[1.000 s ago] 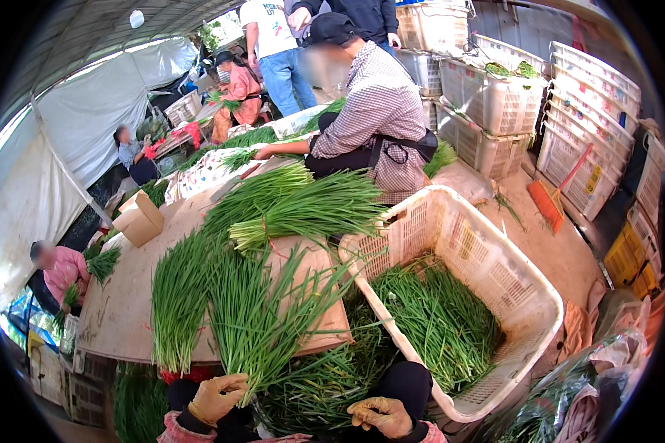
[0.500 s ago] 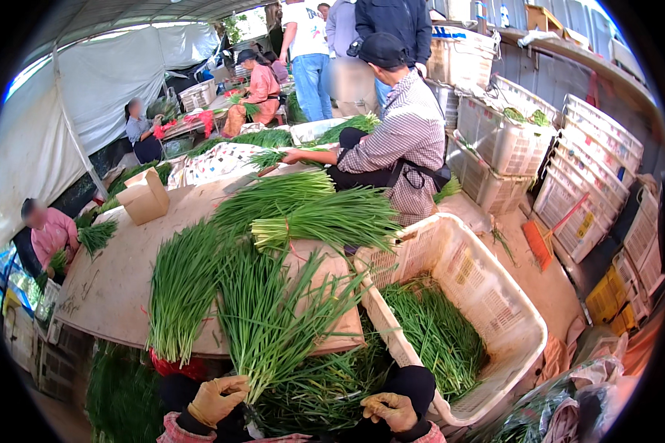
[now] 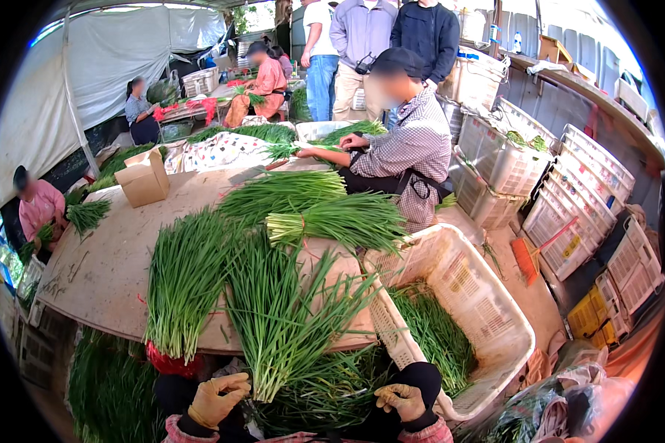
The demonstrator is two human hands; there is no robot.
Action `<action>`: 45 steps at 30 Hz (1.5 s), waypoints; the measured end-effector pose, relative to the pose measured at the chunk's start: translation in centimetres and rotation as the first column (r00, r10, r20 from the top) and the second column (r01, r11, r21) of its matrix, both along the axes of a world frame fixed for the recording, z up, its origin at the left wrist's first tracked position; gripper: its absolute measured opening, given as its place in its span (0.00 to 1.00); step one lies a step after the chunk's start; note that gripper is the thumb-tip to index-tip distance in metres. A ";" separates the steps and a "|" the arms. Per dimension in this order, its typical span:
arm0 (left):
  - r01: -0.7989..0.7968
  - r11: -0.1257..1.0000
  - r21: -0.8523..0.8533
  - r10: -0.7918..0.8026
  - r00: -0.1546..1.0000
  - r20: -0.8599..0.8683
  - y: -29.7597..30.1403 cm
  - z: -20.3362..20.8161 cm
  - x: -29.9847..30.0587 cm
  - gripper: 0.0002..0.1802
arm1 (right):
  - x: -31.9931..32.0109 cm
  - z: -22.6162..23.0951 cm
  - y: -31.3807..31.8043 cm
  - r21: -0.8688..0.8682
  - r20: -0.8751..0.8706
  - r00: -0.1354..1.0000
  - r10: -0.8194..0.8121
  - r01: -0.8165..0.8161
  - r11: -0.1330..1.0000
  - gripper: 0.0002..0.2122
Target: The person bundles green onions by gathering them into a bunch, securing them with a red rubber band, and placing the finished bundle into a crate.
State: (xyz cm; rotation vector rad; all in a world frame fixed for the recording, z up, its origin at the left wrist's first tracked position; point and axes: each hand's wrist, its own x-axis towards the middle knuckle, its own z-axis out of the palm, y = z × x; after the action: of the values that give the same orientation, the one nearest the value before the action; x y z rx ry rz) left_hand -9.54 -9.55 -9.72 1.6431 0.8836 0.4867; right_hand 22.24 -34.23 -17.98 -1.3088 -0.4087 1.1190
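The gloved left hand (image 3: 218, 400) and the gloved right hand (image 3: 401, 402) are both of yellowish tan colour. The person's sleeves (image 3: 430, 431) have a pink checked pattern. The leaves (image 3: 273, 303) are deep green, and their stem ends (image 3: 270, 382) are pale, almost white. The tabletop (image 3: 89, 258) is light brown. The near crate (image 3: 488, 310) is cream with brownish stains. The co-worker's shirt (image 3: 428, 133) has small dark and white checks; the cap (image 3: 397, 62) is black. The broom head (image 3: 524, 262) is orange, the carton (image 3: 142, 179) is pale brown, and the tarpaulin (image 3: 125, 66) is white.

Free tabletop (image 3: 100, 269) left of green bundles (image 3: 188, 284) (cardboard box (image 3: 142, 181) farther back), white crate (image 3: 491, 306) blocking the right
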 end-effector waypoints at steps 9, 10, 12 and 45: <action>-0.057 0.997 -0.056 0.058 0.998 0.018 -0.2 0.6 -1.2 0.19 | -0.3 0.2 0.1 -0.021 0.008 1.000 -0.013 0.013 1.000 0.10; -0.066 0.996 -0.057 0.067 0.998 0.014 -0.3 0.7 -1.1 0.19 | -0.2 0.2 0.0 -0.028 0.014 1.000 -0.018 0.018 0.999 0.10; -0.065 0.997 -0.045 0.066 0.998 0.012 -0.2 0.9 -1.3 0.19 | -0.4 0.4 0.2 -0.048 0.017 1.000 -0.009 0.010 0.999 0.11; -0.194 0.980 -0.036 0.197 0.973 0.122 0.2 0.7 -3.2 0.09 | -2.5 0.2 0.2 -0.082 -0.037 0.993 0.111 -0.114 0.990 0.11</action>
State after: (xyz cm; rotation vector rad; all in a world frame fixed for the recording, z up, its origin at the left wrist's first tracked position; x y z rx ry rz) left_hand -12.69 -9.39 -9.00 1.4930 0.9584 0.7053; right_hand 19.70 -34.06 -17.78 -1.3524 -0.4193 1.2623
